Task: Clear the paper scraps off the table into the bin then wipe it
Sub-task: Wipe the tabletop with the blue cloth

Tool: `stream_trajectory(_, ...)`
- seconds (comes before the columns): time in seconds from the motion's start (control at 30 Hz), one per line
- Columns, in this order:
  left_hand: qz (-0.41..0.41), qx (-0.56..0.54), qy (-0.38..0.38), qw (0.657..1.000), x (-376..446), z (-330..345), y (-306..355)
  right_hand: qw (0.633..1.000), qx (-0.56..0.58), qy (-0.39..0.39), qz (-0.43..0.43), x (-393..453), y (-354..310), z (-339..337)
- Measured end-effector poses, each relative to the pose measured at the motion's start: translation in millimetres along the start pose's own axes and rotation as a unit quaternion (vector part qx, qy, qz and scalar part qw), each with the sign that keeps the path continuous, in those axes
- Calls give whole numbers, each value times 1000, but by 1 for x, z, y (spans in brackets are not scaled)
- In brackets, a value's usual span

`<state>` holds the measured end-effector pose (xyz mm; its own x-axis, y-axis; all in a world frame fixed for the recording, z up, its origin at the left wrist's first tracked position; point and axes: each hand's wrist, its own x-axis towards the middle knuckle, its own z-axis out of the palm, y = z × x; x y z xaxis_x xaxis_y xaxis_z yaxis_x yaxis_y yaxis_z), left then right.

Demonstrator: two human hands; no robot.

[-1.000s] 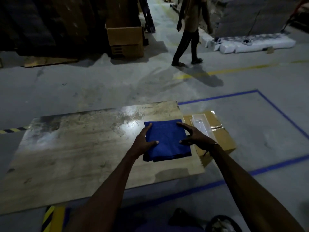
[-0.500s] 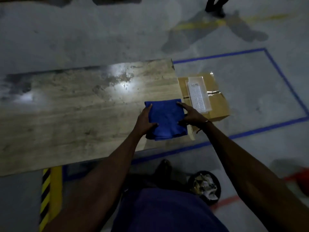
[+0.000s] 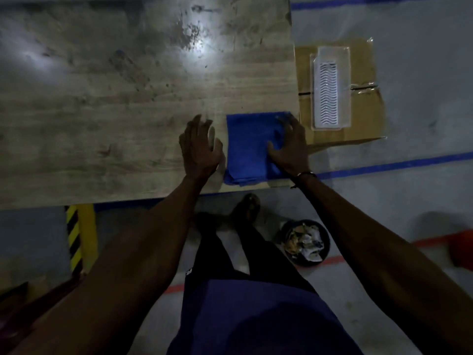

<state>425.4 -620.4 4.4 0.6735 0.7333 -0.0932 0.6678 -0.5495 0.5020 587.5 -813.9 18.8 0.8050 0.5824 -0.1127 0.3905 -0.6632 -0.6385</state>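
Note:
A folded blue cloth (image 3: 249, 147) lies flat on the wooden table (image 3: 115, 103), at its near right corner. My right hand (image 3: 290, 147) rests on the cloth's right side with fingers spread. My left hand (image 3: 199, 147) hovers just left of the cloth, fingers loosely spread, holding nothing. A small black bin (image 3: 304, 243) with crumpled paper scraps in it stands on the floor below the table's near right corner. No paper scraps show on the tabletop.
A cardboard box (image 3: 358, 119) with a white plastic packet (image 3: 330, 88) on top stands against the table's right edge. Blue tape lines (image 3: 399, 163) mark the floor. A yellow-and-black striped post (image 3: 76, 237) is near the left. My legs stand by the bin.
The view tilted down toward the table and bin. My left hand let go of the cloth and moved left; the cloth now lies flat under my right hand.

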Motion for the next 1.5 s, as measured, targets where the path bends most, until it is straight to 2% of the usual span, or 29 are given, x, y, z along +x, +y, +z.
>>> stream_trajectory(0.1,0,74,-24,997,5,21,-7,999,-42,0,-26,-2,-12,34)
stream_trajectory(0.27,19,116,12,993,3,39,-13,986,-159,-10,-49,7,-17,74)
stream_trajectory(0.4,16,121,30,992,4,43,-13,972,-232,12,-44,16,-13,85)
stream_trajectory(0.67,5,126,37,991,9,49,-21,968,-246,52,-22,93,-19,81)
stream_trajectory(0.93,-4,115,43,992,5,43,-15,966,-256,7,-46,-19,17,65)
stream_trajectory(1.2,13,101,60,993,4,51,-22,964,-257,66,-9,59,23,65)
stream_trajectory(1.4,30,111,69,991,5,55,-26,963,-255,61,-66,-37,27,82)
stream_trajectory(1.5,31,109,66,991,5,57,-26,965,-243,67,-68,-28,31,84)
